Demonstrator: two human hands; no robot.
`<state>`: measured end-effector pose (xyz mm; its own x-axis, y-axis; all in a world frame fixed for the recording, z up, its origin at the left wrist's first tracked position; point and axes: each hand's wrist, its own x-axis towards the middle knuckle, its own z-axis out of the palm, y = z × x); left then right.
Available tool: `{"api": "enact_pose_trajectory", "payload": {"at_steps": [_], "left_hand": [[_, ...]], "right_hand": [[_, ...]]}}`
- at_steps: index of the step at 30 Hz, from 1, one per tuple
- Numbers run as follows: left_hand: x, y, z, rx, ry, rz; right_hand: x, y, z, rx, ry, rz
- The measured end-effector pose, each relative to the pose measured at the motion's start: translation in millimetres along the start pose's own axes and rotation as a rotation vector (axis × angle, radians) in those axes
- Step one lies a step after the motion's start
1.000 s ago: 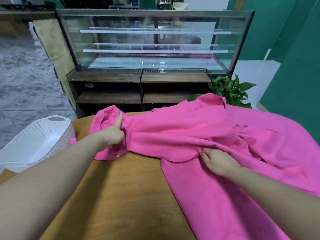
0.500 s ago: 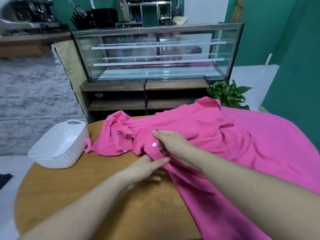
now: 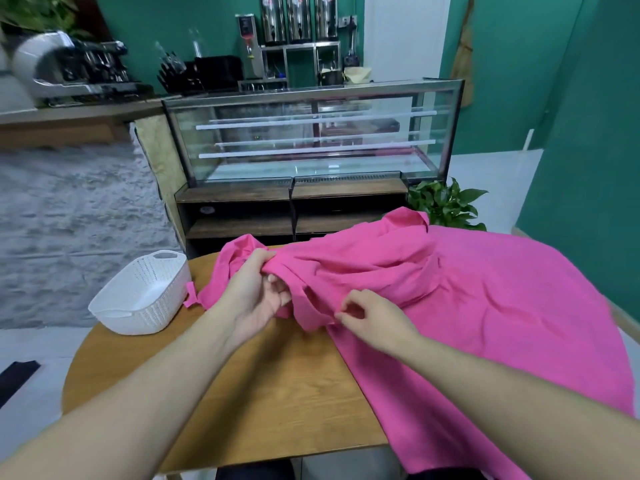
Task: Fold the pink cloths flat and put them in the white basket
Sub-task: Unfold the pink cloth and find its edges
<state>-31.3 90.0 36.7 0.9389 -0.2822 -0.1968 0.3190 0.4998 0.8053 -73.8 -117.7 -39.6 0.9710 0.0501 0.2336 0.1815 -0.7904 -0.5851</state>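
A large pink cloth [image 3: 485, 306] lies crumpled across the right half of the round wooden table [image 3: 263, 386] and hangs over its right and near edges. My left hand [image 3: 254, 296] grips a bunched fold at the cloth's left end, palm turned up. My right hand [image 3: 375, 318] pinches the cloth's near edge just to the right of it. The white perforated basket [image 3: 138, 299] stands empty at the table's left edge, a hand's width left of the cloth.
A glass display case [image 3: 311, 133] on dark wooden shelves stands behind the table. A green potted plant [image 3: 446, 204] sits behind the cloth at the back right. Green walls close in on the right.
The view has tilted up and back. My left hand moved up from the table onto the cloth's bunched left end, and my right hand shifted right to its near edge.
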Motion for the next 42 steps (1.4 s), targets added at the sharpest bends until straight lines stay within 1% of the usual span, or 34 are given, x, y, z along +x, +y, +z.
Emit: {"api": "enact_pose_trajectory", "payload": {"at_steps": [3,6,8,10,12,15,17,19,20,21,22,24,25,26,27,28,29,31,32,34,36,37,38,39,40,41,42], "left_hand": [[-12,5,7,-0.056,-0.009,0.039],[-17,16,5,-0.181,-0.022,0.047],[-20,23,5,-0.320,-0.058,0.033],[-26,28,10,-0.443,-0.062,0.025],[-33,29,18,-0.455,-0.061,0.043],[-37,31,24,-0.444,-0.075,0.036],[-33,33,16,-0.442,-0.100,0.014],[-30,36,5,-0.391,-0.116,0.001],[-29,38,-1,-0.355,-0.128,0.008],[-27,39,-7,-0.339,-0.144,0.020],[-25,41,-13,-0.332,-0.148,0.036],[-21,43,-27,-0.340,-0.141,0.042],[-19,45,-32,-0.365,-0.133,0.034],[-16,44,-37,-0.381,-0.112,0.028],[-14,45,-41,-0.386,-0.084,0.016],[-11,44,-44,-0.367,-0.031,0.018],[-5,42,-49,-0.330,0.049,0.020],[3,37,-56,-0.213,0.228,0.015],[7,36,-60,-0.144,0.301,-0.004],[16,32,-70,-0.002,0.379,-0.085],[21,26,-74,0.183,0.361,-0.200],[22,21,-72,0.275,0.347,-0.237],[21,14,-66,0.366,0.330,-0.237],[19,7,-60,0.432,0.317,-0.176],[16,1,-52,0.505,0.278,-0.067],[11,-5,-46,0.622,0.177,0.092],[5,-11,-40,0.756,0.019,0.260]], "right_hand": [[-1,2,0,0.032,0.043,-0.007],[-6,0,-7,-0.131,0.026,-0.049],[-12,0,-9,-0.219,0.018,-0.071],[-14,-2,-5,-0.298,-0.005,-0.029],[-10,-6,2,-0.375,-0.001,0.037],[1,-10,12,-0.471,0.064,0.069],[8,-13,17,-0.523,0.136,0.126],[18,-11,17,-0.511,0.238,0.239],[23,-8,18,-0.415,0.274,0.323],[28,-8,18,-0.219,0.307,0.426],[34,-6,18,0.083,0.321,0.535],[40,-10,19,0.791,0.301,0.703],[42,-14,20,1.035,0.280,0.734],[44,-16,22,1.147,0.288,0.732],[45,-19,23,1.137,0.324,0.704],[46,-21,21,1.002,0.373,0.663],[45,-20,18,0.802,0.418,0.621],[36,-20,10,0.423,0.383,0.492],[31,-18,8,0.285,0.340,0.393],[21,-17,6,0.098,0.303,0.184],[16,-17,5,0.069,0.312,0.032],[15,-20,5,0.094,0.305,-0.034],[13,-25,6,0.131,0.302,-0.091],[11,-31,8,0.183,0.295,-0.133],[10,-37,10,0.251,0.285,-0.161],[9,-44,10,0.322,0.275,-0.175],[10,-50,11,0.393,0.260,-0.162]]}}
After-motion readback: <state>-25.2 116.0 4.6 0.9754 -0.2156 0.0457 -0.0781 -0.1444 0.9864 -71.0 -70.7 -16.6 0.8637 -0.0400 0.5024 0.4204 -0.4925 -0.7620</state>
